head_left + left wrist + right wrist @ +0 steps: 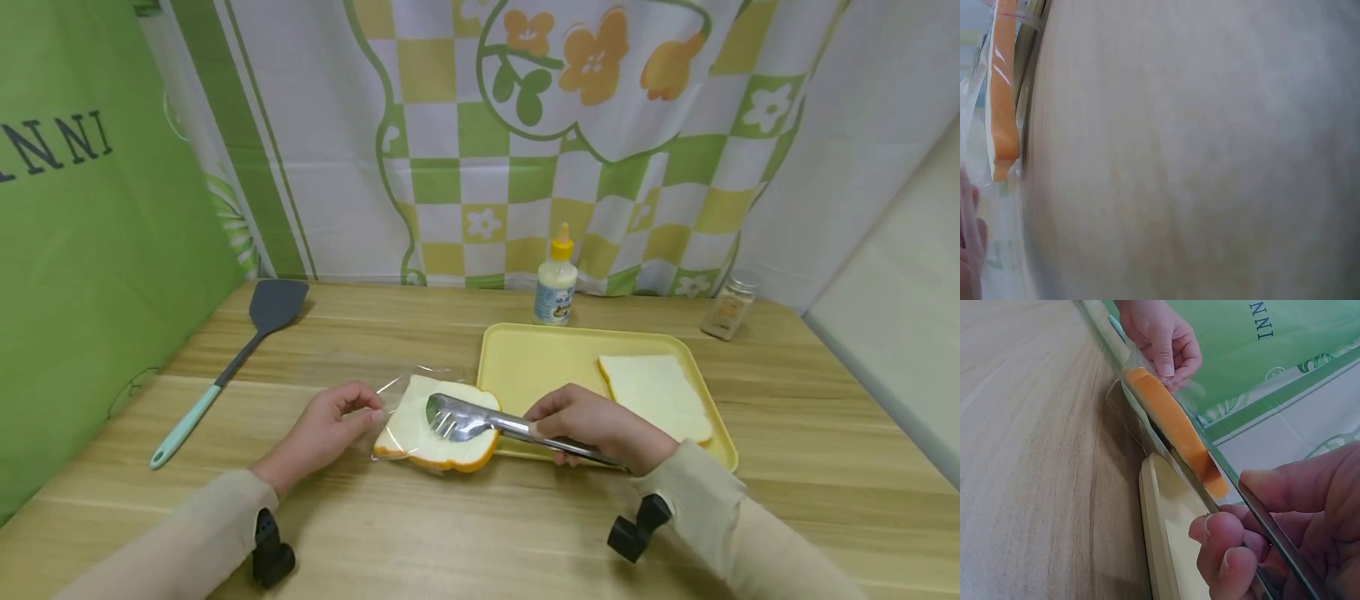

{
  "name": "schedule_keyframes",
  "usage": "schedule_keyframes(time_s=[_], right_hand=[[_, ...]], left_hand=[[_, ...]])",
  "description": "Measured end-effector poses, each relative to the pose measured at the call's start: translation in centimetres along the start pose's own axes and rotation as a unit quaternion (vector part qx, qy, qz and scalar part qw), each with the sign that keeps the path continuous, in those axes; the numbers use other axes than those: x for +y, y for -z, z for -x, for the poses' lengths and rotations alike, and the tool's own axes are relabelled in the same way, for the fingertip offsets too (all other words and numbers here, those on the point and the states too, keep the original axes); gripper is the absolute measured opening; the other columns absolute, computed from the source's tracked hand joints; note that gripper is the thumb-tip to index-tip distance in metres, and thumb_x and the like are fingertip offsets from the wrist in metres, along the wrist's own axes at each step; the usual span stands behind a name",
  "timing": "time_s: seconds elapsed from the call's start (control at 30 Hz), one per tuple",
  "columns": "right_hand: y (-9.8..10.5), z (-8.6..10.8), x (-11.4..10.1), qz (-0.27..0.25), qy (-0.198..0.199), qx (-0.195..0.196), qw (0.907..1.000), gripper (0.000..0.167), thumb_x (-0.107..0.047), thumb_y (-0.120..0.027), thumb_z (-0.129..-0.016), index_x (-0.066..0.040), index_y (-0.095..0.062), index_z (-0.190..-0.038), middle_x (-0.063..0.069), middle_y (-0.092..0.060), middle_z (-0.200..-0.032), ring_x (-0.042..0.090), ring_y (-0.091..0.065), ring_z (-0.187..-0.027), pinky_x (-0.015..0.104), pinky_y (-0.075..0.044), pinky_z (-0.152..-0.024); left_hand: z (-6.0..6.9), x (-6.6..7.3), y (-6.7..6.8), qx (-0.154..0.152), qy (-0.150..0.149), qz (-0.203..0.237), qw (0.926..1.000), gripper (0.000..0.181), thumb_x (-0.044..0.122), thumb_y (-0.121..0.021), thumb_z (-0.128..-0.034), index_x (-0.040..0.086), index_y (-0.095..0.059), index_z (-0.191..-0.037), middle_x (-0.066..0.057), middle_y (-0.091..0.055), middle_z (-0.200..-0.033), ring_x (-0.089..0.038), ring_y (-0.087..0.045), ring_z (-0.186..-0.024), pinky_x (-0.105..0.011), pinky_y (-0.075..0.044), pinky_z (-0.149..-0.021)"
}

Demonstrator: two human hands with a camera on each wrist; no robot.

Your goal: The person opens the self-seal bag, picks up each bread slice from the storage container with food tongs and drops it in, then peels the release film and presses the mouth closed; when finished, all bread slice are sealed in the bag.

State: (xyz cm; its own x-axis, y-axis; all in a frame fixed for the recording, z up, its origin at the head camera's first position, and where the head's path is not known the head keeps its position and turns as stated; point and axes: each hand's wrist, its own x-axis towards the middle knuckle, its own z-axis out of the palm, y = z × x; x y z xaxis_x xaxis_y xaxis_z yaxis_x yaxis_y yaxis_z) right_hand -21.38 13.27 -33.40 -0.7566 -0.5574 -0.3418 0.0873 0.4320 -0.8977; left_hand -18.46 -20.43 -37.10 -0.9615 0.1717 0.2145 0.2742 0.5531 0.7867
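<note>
My right hand [581, 421] grips metal tongs [517, 427], whose arms lie above and below a bread slice [408, 417] in the head and right wrist views. That slice sits partly inside a clear plastic bag [385, 446], with its right end out over the yellow tray's left edge. Thumb and fingers of my left hand [330, 429] pinch the bag's left side. In the right wrist view the slice's orange crust [1169, 415] shows between the tong arms. Only a few left fingertips [969, 237] appear at the left wrist view's edge.
On the yellow tray [525, 358] a second bread slice [660, 392] lies at the right. Behind it stand a yellow-capped squeeze bottle [555, 287] and, farther right, a glass shaker jar [730, 307]. A spatula [247, 350] with a mint handle lies at the table's left.
</note>
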Motion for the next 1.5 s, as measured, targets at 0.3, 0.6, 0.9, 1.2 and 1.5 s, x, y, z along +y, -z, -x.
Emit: schedule_keyframes(time_s=[0.3, 0.6, 0.9, 1.2, 1.5], right_hand=[[-0.6, -0.2, 0.1, 0.009, -0.002, -0.001, 1.0000, 0.026, -0.007, -0.055, -0.088, 0.007, -0.060, -0.109, 0.007, -0.057, -0.072, 0.009, -0.051, -0.046, 0.020, -0.040, -0.041], [-0.8, -0.3, -0.1, 0.012, -0.009, 0.003, 0.9999, 0.026, -0.006, -0.055, -0.088, 0.007, -0.061, -0.109, 0.007, -0.057, -0.071, 0.009, -0.051, -0.045, 0.020, -0.040, -0.041], [-0.7, -0.2, -0.3, 0.006, -0.016, 0.006, 0.9998, 0.026, -0.007, -0.056, -0.087, 0.006, -0.061, -0.109, 0.008, -0.058, -0.073, 0.010, -0.051, -0.046, 0.020, -0.040, -0.042], [0.3, 0.1, 0.1, -0.049, 0.002, -0.025, 0.9985, 0.031, -0.008, -0.055, -0.089, 0.010, -0.057, -0.114, 0.008, -0.058, -0.073, 0.008, -0.054, -0.049, 0.019, -0.044, -0.045], [0.3, -0.1, -0.3, -0.010, 0.010, -0.006, 0.9999, 0.029, -0.008, -0.056, -0.088, 0.010, -0.059, -0.111, 0.007, -0.058, -0.072, 0.008, -0.051, -0.047, 0.020, -0.041, -0.043]], left_hand=[[-0.8, -0.2, -0.6, -0.035, 0.004, -0.046, 0.9984, 0.018, -0.005, -0.057, -0.0827, 0.001, -0.064, -0.099, -0.006, -0.062, -0.087, -0.019, -0.057, -0.085, -0.042, -0.049, -0.084], [-1.1, 0.0, -0.9, -0.028, -0.007, -0.058, 0.9979, 0.013, 0.014, -0.061, -0.0894, 0.007, -0.071, -0.095, -0.007, -0.067, -0.099, -0.024, -0.060, -0.097, -0.041, -0.049, -0.085], [-1.0, 0.6, -1.1, 0.027, -0.036, -0.025, 0.9987, 0.008, -0.001, -0.065, -0.0806, 0.006, -0.068, -0.081, -0.001, -0.063, -0.086, -0.018, -0.056, -0.088, -0.042, -0.046, -0.083], [-1.0, 1.1, -1.3, 0.056, 0.000, 0.016, 0.9983, 0.004, 0.003, -0.066, -0.0835, 0.003, -0.067, -0.088, -0.008, -0.063, -0.092, -0.022, -0.055, -0.095, -0.045, -0.045, -0.089], [-1.0, 1.5, -1.5, 0.063, -0.022, 0.063, 0.9958, 0.007, 0.002, -0.062, -0.0859, -0.002, -0.066, -0.091, -0.012, -0.066, -0.092, -0.012, -0.057, -0.092, -0.043, -0.043, -0.090]])
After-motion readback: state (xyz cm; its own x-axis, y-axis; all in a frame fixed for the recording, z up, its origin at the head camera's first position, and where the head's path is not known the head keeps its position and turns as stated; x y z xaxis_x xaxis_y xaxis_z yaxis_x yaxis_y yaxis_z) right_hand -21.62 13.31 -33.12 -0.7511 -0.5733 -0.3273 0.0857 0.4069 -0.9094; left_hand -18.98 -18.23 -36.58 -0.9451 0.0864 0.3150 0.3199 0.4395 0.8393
